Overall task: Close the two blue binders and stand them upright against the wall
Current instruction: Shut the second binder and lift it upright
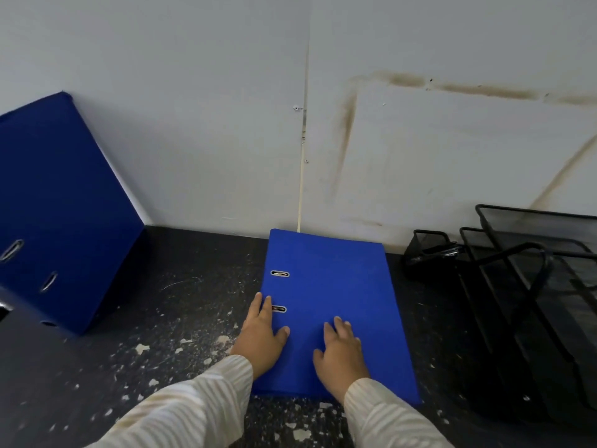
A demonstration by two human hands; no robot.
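Note:
A blue binder (336,286) lies flat and closed on the dark speckled desk (181,305), its far edge near the wall (226,140). My left hand (260,334) rests on its left edge by the two metal slots, fingers spread. My right hand (340,350) lies palm down on the cover, fingers apart. A second, darker blue binder (61,208) stands closed at the far left, tilted and leaning back against the wall.
Black wire-mesh desk trays (529,286) and a small mesh holder (426,253) stand at the right by the wall. A dark object (6,308) pokes in at the left edge. The wall shows brown stains and a vertical seam.

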